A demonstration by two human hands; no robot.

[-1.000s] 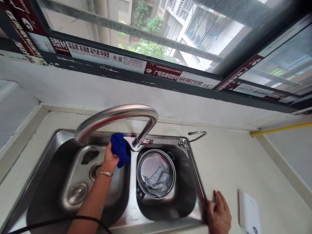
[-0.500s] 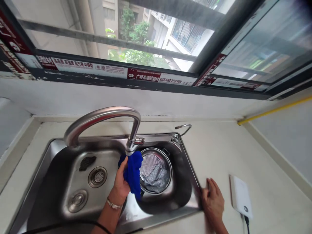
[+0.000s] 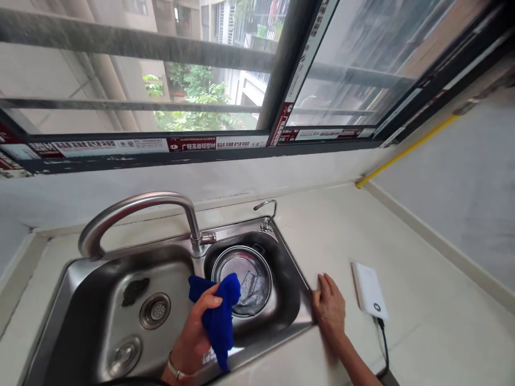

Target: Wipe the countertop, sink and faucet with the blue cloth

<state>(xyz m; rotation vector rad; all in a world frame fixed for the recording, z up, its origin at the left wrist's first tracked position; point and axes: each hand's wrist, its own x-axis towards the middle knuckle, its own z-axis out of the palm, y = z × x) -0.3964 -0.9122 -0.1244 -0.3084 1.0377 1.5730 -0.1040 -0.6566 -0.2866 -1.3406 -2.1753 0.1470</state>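
Note:
My left hand [image 3: 197, 327] is closed on a blue cloth [image 3: 219, 316], which hangs down over the divider between the two bowls of the steel sink [image 3: 308, 313]. Behind the cloth, in the right bowl, sits a round metal pan [image 3: 270, 279] with a perforated-looking bottom. A crumpled grey cloth [image 3: 253, 292] lies in the pan. My right hand [image 3: 329, 305] rests on the countertop against the sink's right rim, fingers stretched out and holding nothing.
A curved faucet [image 3: 140, 201] arches over the left bowl, which has a drain [image 3: 155, 311], a loose round strainer [image 3: 125, 356] and a dark rag [image 3: 135, 291]. A small spout [image 3: 269, 206] stands at the back corner. A white power bank [image 3: 369, 289] with a black cable lies right.
My left hand has drawn the blue cloth away from the faucet base, toward me. My right hand stays by the sink rim. The view has turned to the right.

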